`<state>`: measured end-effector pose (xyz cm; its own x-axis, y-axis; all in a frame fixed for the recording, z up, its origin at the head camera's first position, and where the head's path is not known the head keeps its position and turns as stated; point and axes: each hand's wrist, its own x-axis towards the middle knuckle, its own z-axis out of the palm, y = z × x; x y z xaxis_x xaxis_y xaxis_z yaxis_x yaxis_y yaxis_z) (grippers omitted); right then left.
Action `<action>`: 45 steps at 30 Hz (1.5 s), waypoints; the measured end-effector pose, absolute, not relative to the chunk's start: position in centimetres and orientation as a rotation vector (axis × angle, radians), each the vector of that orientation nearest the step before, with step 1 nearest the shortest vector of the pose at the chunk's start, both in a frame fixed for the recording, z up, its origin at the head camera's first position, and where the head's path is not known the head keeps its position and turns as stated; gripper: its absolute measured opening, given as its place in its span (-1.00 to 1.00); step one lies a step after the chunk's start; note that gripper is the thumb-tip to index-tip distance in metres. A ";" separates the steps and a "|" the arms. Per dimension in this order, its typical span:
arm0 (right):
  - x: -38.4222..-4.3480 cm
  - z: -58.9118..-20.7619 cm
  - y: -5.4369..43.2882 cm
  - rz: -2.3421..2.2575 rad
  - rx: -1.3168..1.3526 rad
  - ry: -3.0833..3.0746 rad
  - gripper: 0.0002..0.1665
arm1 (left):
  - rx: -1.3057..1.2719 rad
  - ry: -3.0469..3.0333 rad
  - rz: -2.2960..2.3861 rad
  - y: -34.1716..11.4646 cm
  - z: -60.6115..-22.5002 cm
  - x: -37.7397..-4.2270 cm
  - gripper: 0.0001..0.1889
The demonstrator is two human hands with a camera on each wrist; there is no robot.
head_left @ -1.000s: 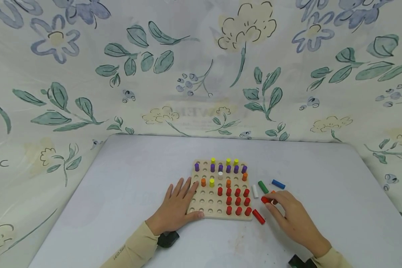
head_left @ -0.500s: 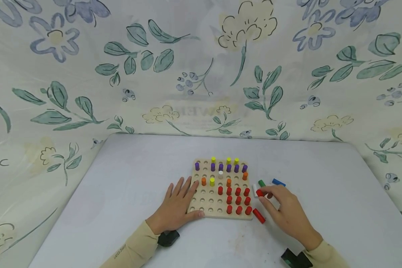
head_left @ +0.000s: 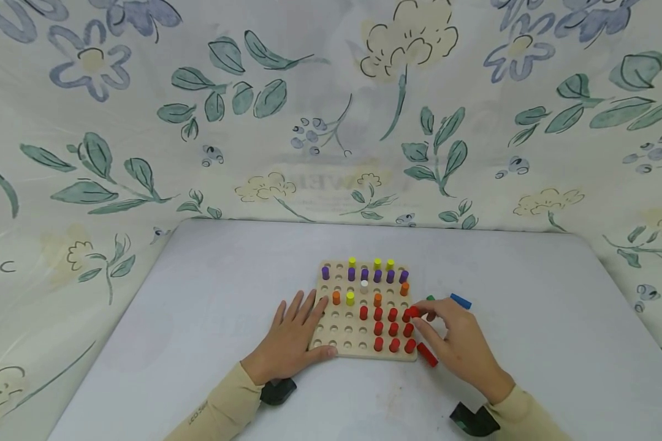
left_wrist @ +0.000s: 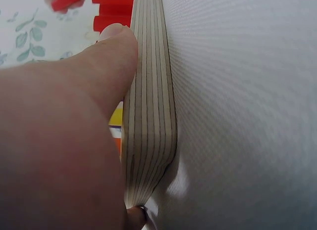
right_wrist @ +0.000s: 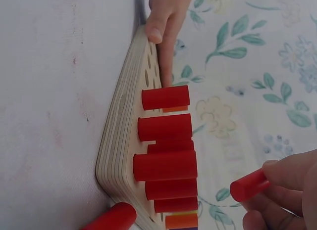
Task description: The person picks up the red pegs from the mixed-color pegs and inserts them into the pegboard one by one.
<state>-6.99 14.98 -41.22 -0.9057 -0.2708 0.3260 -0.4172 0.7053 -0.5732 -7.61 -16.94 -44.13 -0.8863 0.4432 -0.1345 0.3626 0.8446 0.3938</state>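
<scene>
A wooden pegboard [head_left: 341, 349] holds upright red, orange, yellow, purple and white pegs. My left hand [head_left: 287, 343] lies flat with spread, straight fingers on its left edge; in the left wrist view the thumb [left_wrist: 116, 47] presses along the plywood side. My right hand [head_left: 463, 343] pinches a red peg [right_wrist: 249, 184] between thumb and fingers, raised close by the board's right edge. In the head view that peg overlaps the end of a red row. Red pegs [right_wrist: 165, 166] stand in several rows at the board's near right.
On the white table [head_left: 198, 275] a loose red peg [head_left: 427, 354] lies by the board's near right corner. A blue peg [head_left: 460, 301] lies beyond my right hand, and a green peg [head_left: 431, 298] is mostly hidden behind it. A flowered cloth [head_left: 320, 110] hangs at the back.
My right hand has moved left to the board's right edge, carrying the red peg and now covering the loose white peg. The left hand stays in place.
</scene>
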 end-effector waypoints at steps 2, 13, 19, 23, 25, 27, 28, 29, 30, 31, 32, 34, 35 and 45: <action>-7.1 -41.3 14.8 1.002 0.550 -2.701 -0.72 | 0.620 2.800 0.533 -16.9 -44.1 -7.7 -0.01; -7.7 -41.5 13.5 1.057 0.555 -2.682 -0.70 | 0.613 2.799 0.527 -16.9 -44.0 -7.6 -0.01; -7.8 -41.6 12.8 1.051 0.554 -2.688 -0.68 | 0.618 2.794 0.522 -16.9 -44.2 -7.7 0.00; -7.8 -41.7 12.4 1.063 0.559 -2.685 -0.72 | 0.625 2.798 0.536 -16.9 -44.2 -7.6 -0.01; -7.9 -41.6 12.3 1.073 0.567 -2.676 -0.74 | 0.628 2.799 0.542 -16.9 -44.2 -7.6 -0.01; -7.9 -41.7 12.1 1.085 0.574 -2.675 -0.75 | 0.629 2.800 0.545 -16.9 -44.2 -7.6 -0.01; -8.0 -41.7 12.0 1.092 0.578 -2.673 -0.76 | 0.629 2.800 0.544 -16.9 -44.1 -7.6 -0.01; -8.0 -41.7 11.9 1.098 0.580 -2.671 -0.77 | 0.632 2.804 0.553 -16.9 -44.1 -7.5 -0.02; -8.0 -41.7 11.8 1.098 0.581 -2.672 -0.77 | 0.631 2.804 0.554 -16.9 -44.1 -7.5 -0.02; -8.1 -41.8 11.7 1.097 0.577 -2.677 -0.76 | 0.629 2.803 0.550 -16.9 -44.1 -7.5 -0.01; -8.1 -41.8 11.6 1.092 0.576 -2.679 -0.75 | 0.629 2.803 0.551 -16.9 -44.0 -7.5 -0.01; -8.1 -41.9 11.4 1.078 0.568 -2.681 -0.73 | 0.625 2.804 0.545 -16.9 -44.1 -7.5 -0.01; -8.1 -41.9 11.2 1.068 0.564 -2.682 -0.72 | 0.627 2.806 0.552 -16.9 -44.1 -7.5 -0.02; -8.4 -42.3 10.1 1.128 0.685 -2.569 -0.75 | 0.617 2.807 0.518 -16.9 -44.3 -7.7 -0.01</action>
<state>-8.38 10.10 -42.27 -0.8574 -0.3175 0.4051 -0.5131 0.5891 -0.6242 -7.67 -16.90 -44.27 -0.8875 0.4402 -0.1364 0.3626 0.8496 0.3830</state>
